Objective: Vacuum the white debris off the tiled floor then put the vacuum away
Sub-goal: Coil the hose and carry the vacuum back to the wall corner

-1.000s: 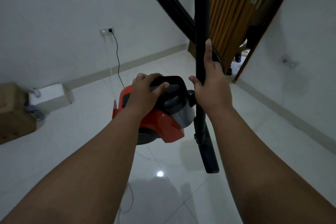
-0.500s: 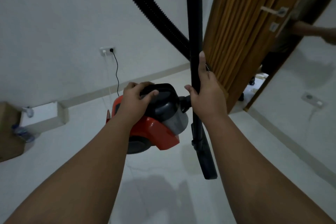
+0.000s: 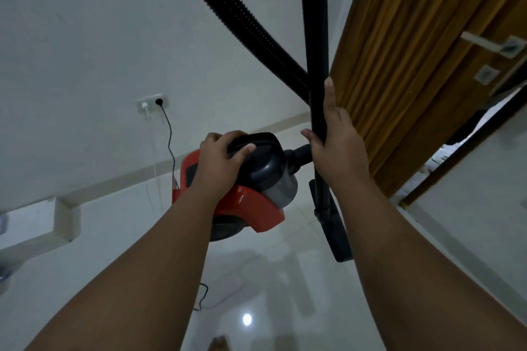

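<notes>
Door (image 3: 405, 71) now nearer on right; my left hand (image 3: 219, 162) grips vacuum (image 3: 256, 194) handle, right hand (image 3: 339, 148) clasps wand (image 3: 316, 65), carrying both clear of floor (image 3: 285, 293).

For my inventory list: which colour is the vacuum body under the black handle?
Red vacuum body, seen in the head view.

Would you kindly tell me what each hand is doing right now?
Left hand: closed on the black top handle of the red canister vacuum.
Right hand: closed around the rigid black vacuum wand.
</notes>
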